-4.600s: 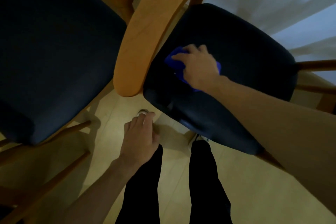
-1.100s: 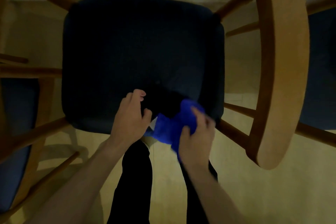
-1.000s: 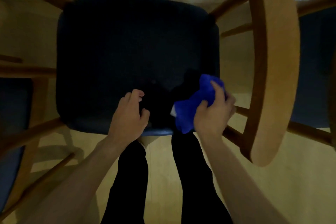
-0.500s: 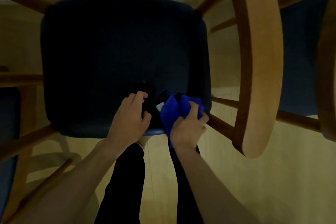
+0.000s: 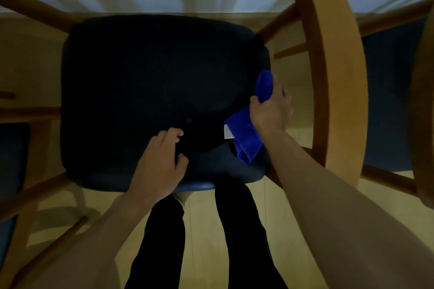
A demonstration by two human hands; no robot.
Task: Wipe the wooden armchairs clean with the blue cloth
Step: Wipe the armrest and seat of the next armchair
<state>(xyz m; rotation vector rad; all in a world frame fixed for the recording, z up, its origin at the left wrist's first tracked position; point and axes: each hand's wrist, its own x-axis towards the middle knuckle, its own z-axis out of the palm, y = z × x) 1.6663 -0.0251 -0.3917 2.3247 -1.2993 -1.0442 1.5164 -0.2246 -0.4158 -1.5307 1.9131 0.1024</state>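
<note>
The right hand [image 5: 270, 110] has its grip closed round the bunched cloth [image 5: 246, 138], pressing it against the right edge of the dark seat [image 5: 145, 91], thumb on top and fingers curled over the far side. Part of the cloth pokes out above the fingers and a longer tail hangs toward the front corner, with a small white tag [image 5: 228, 135] showing at its inner edge. The left hand [image 5: 162, 162] rests near the front edge of the seat, fingers loosely bent, holding nothing; it looks to be steadying the chair.

The wiping seems to be at the seat's side edge, close to the curved wooden armrest [image 5: 333, 82] on the right. A second armchair's seat [image 5: 387, 101] shows beyond that armrest and another at the far left [image 5: 11, 159], so a fair share of the job probably remains, the wooden parts included.

What could go wrong from here:
- The loose tail may drag or fold under, so the hand rubs with a thick wad and little clean face
- The gap between seat and armrest is tight; the knuckles could knock the wood or the cloth could snag on the rail [image 5: 387, 176] below
- A hard sideways push could slide the chair on the smooth floor [image 5: 305, 206] if the left hand bears too lightly
- The dim light makes missed patches on the dark seat hard to spot
</note>
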